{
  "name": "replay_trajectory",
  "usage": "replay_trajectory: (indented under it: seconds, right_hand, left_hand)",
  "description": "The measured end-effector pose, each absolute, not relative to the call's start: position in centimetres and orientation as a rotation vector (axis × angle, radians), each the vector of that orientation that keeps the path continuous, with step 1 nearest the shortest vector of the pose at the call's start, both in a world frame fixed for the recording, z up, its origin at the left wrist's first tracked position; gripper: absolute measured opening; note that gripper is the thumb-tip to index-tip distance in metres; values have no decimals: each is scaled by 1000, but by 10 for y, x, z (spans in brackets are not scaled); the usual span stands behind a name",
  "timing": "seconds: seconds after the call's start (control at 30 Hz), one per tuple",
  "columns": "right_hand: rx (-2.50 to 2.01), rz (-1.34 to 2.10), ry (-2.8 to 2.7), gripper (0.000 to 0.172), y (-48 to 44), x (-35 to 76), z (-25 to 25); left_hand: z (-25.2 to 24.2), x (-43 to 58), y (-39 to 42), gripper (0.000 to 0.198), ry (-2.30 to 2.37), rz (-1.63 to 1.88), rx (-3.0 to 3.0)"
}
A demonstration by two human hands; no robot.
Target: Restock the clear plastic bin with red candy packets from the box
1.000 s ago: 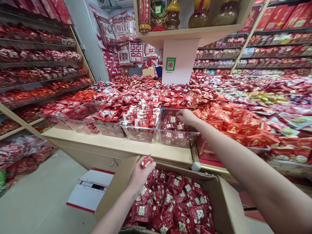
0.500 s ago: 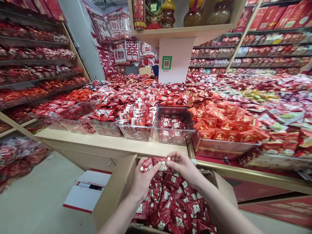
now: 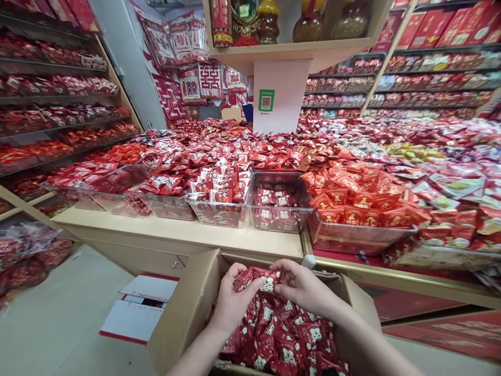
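Note:
Both my hands are over an open cardboard box (image 3: pixel 183 318) full of small red candy packets (image 3: pixel 282 339). My left hand (image 3: pixel 233 303) and my right hand (image 3: pixel 301 287) meet above the box's far end, fingers closed round a small bunch of red packets (image 3: pixel 260 279) held between them. Beyond the box stands a clear plastic bin (image 3: pixel 279 211) partly filled with the same red packets, on the display counter.
The wooden counter edge (image 3: pixel 176 235) carries several clear bins heaped with red packets. A pink pillar with a green QR sign (image 3: pixel 266 100) rises behind. Shelves of red goods line the left and right. White and red flat boxes (image 3: pixel 136 308) lie on the floor at left.
My right hand came back from the clear bin to the box and joined my left hand. Both now hold a bunch of packets, slightly lower than half a second ago.

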State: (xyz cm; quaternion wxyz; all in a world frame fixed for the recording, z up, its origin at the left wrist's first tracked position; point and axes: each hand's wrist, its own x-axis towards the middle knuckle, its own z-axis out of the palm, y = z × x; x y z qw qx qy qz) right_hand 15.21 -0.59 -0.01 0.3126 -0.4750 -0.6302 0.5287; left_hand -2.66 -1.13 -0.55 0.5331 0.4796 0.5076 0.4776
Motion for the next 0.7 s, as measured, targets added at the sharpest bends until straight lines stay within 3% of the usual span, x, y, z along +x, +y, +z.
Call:
replay_trajectory:
  seconds: [0.27, 0.4, 0.47, 0.57, 0.7]
  right_hand:
    - [-1144, 982, -2054, 29, 31, 151, 82]
    - [-1400, 641, -1855, 44, 103, 166, 124]
    - [-1647, 545, -1834, 46, 145, 168, 123]
    - [-1970, 599, -2046, 36, 188, 159, 100]
    - [-2085, 714, -2332, 25, 203, 135, 71]
  left_hand:
    - [22, -26, -2, 23, 1116, 1325, 1014]
    - [22, -38, -3, 26, 1051, 1337, 704]
    - [11, -45, -8, 24, 1058, 1252, 563]
    - [-11, -53, -20, 25, 1109, 1129, 433]
    - [-33, -61, -35, 29, 1210, 1062, 322]
